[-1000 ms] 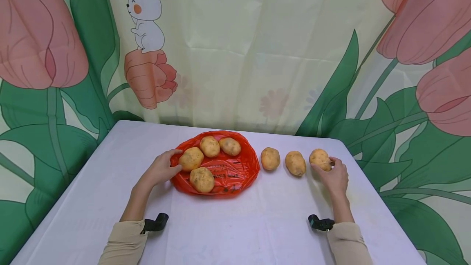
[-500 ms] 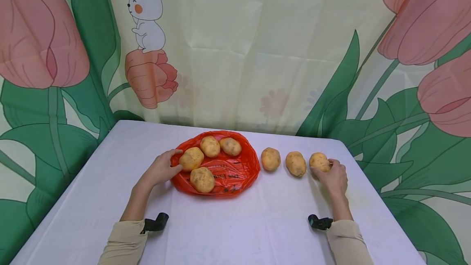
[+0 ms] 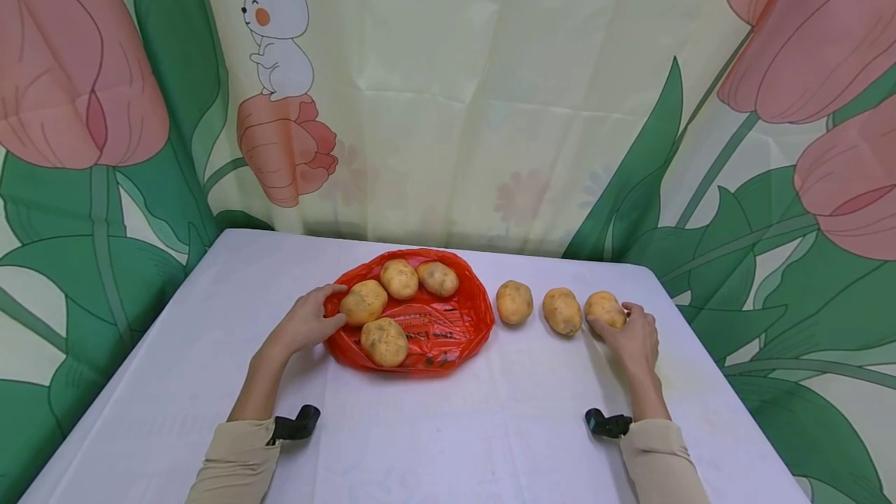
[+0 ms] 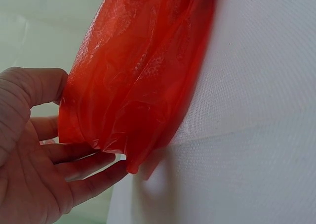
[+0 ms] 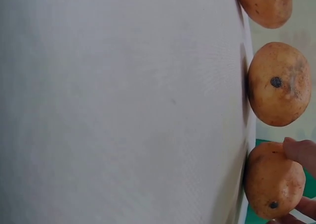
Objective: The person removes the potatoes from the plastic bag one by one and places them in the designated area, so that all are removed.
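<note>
A red plastic bag (image 3: 448, 333) with its rim rolled open lies at the middle of the table, several potatoes inside it. My left hand (image 3: 309, 321) holds its left edge; in the left wrist view the thumb (image 4: 47, 85) is at the near side of the bag's red film (image 4: 133, 80), with fingers under and behind. To the right, my right hand (image 3: 632, 337) grips a potato (image 3: 605, 308), its thumb and fingers on either side in the right wrist view. This potato stands at the right end of a row, beside the middle potato (image 3: 562, 311) and the left potato (image 3: 514, 302).
A white cloth covers the table (image 3: 448, 442). Behind it hangs a curtain (image 3: 420, 99) printed with tulips and a rabbit. A black wrist camera (image 3: 297, 422) is worn on the left wrist, another black camera (image 3: 607, 423) on the right.
My right hand has shifted slightly left and toward me with its potato, bringing it closer to the middle potato. The left hand and the bag stay put.
</note>
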A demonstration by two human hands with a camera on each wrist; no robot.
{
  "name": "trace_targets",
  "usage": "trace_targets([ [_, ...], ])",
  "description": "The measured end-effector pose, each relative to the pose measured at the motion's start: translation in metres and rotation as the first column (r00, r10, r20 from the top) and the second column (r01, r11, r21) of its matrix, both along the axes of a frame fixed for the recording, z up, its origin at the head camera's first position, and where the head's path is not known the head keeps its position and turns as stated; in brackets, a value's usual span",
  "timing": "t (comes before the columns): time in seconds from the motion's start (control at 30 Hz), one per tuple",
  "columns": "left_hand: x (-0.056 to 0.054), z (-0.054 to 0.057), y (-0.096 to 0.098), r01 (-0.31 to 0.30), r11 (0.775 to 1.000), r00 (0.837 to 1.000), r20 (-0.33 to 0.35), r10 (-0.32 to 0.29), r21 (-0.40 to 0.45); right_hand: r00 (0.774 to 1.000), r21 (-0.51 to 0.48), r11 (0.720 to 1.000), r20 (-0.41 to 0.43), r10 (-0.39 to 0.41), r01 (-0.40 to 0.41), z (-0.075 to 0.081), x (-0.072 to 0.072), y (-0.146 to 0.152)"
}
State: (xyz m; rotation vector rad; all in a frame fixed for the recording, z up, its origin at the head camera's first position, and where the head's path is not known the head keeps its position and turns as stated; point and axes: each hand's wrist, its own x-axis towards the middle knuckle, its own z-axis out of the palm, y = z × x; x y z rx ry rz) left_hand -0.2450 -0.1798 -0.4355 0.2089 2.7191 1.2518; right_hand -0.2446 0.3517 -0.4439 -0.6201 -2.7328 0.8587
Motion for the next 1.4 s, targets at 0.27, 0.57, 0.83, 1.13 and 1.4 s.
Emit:
trace_targets([
  [0.27,0.000,-0.001,0.001,-0.008,1.000,1.000,0.013,0.008,0.003,0.999,0.002,1.000,-0.047,0.006,-0.006,0.003,0.004,-0.006],
  [0.57,-0.001,0.000,0.001,-0.014,1.000,1.000,0.020,0.014,0.008,0.982,-0.030,0.999,-0.187,0.019,-0.025,0.011,0.008,-0.030],
  [0.83,-0.001,-0.001,0.001,-0.009,1.000,1.000,0.014,0.009,0.004,0.956,-0.085,0.990,-0.282,0.084,-0.112,0.016,0.015,-0.059],
  [1.13,-0.002,-0.001,0.002,-0.007,1.000,1.000,0.006,0.007,0.001,0.920,-0.088,0.972,-0.351,0.174,-0.217,0.017,0.020,-0.095],
  [1.4,-0.002,-0.002,0.000,-0.008,1.000,1.000,0.007,0.008,0.005,0.875,-0.039,0.949,-0.399,0.273,-0.314,0.015,0.020,-0.125],
])
